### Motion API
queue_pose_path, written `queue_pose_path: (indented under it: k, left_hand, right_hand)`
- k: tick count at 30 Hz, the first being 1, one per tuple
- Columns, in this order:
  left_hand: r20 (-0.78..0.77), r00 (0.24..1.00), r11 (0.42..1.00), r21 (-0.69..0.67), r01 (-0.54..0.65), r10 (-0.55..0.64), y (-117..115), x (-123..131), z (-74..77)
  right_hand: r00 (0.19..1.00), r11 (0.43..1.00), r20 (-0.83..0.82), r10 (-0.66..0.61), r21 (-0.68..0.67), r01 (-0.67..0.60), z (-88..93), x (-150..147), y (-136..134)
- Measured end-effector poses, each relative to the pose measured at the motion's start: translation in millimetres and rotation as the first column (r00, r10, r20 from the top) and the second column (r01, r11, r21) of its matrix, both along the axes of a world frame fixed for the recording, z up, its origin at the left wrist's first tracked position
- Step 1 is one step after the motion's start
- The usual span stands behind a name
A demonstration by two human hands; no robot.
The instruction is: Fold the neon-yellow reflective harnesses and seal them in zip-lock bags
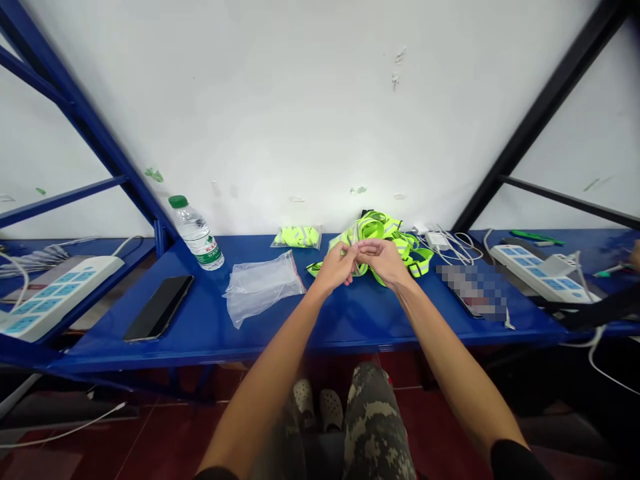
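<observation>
My left hand (336,267) and my right hand (383,259) meet above the table, fingertips pinched close together. Between them is a thin, see-through piece that looks like a clear plastic bag (356,235); my fingers hide most of it. Just behind and beneath the hands lies a heap of neon-yellow reflective straps (390,227) with silvery stripes and black buckles. To the left of my left hand, flat clear plastic bags (264,283) rest on the table. Behind those, against the wall, is a packed clear bag of folded yellow straps (299,237).
On the blue table (340,327) stand a water bottle (197,230) with a green cap and a black phone (160,308) at left. At right are a blurred-out phone (473,290) and a white charger with cables (440,241). Power strips (63,293) flank both sides; metal frames rise there.
</observation>
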State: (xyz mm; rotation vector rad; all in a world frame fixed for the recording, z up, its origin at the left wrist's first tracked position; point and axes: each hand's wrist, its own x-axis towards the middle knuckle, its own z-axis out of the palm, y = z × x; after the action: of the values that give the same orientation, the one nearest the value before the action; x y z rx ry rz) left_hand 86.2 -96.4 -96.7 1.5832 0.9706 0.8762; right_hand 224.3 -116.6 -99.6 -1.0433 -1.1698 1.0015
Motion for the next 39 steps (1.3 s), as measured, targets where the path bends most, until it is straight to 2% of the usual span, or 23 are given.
queue_pose_path:
  k: [4,8,10,13,15,17,20,23,27,29,31,34,37,39]
  left_hand:
    - [0.012,0.986,0.986,-0.025,0.164,-0.164,-3,-3,-0.9]
    - [0.013,0.962,0.961,0.051,0.271,-0.272,-5,-8,-3.8]
    - [-0.053,0.957,0.946,0.147,0.289,-0.285,-8,-9,-5.0]
    - [-0.236,0.929,0.887,0.302,0.350,-0.287,-13,-14,-3.4]
    - [-0.340,0.890,0.842,0.342,0.417,-0.303,-16,-19,-1.2]
    - [-0.393,0.861,0.821,0.337,0.461,-0.323,-18,-23,-0.2]
    - [-0.364,0.866,0.837,0.301,0.458,-0.342,-18,-26,-2.7]
    - [-0.239,0.897,0.865,0.262,0.427,-0.371,-18,-26,-8.5]
    - [-0.174,0.948,0.904,0.297,0.307,-0.265,-23,-24,-11.6]
    - [-0.182,0.977,0.927,0.333,0.171,-0.114,-26,-24,-9.2]
    - [-0.182,0.982,0.927,0.376,0.014,0.059,-27,-26,-5.6]
    - [-0.212,0.958,0.877,0.474,-0.074,0.195,-26,-23,-2.3]
    - [-0.205,0.950,0.822,0.564,-0.082,0.236,-27,-12,-5.4]
    - [-0.194,0.955,0.786,0.615,-0.061,0.226,-31,-4,-10.1]
  right_hand:
    - [0.999,0.999,0.003,0.040,-0.004,-0.040,-8.6,8,-9]
    - [0.998,0.999,0.059,-0.009,0.044,0.006,-12.2,10,-21]
    - [1.000,1.000,-0.012,0.026,0.003,-0.026,-14.4,12,-26]
    - [0.973,0.981,-0.169,0.158,-0.086,-0.175,-17.4,18,-31]
    - [0.964,0.968,-0.174,0.201,-0.116,-0.223,-18.7,21,-31]
    - [0.975,0.970,-0.096,0.200,-0.121,-0.211,-19.3,22,-31]
    - [0.979,0.975,0.000,0.206,-0.091,-0.205,-19.4,20,-29]
    - [0.976,0.973,-0.001,0.218,-0.083,-0.217,-19.1,16,-29]
    - [0.987,0.990,0.083,0.136,-0.044,-0.132,-20.8,13,-26]
    - [0.987,0.999,0.151,0.046,-0.005,-0.045,-22.5,16,-24]
    - [0.966,0.995,0.235,-0.103,0.031,0.099,-22.7,20,-25]
    - [0.837,0.938,0.424,-0.346,0.191,0.291,-17.0,20,-35]
    - [0.672,0.884,0.584,-0.456,0.382,0.269,-9.3,13,-45]
    - [0.612,0.894,0.656,-0.441,0.378,0.240,-9.2,9,-44]
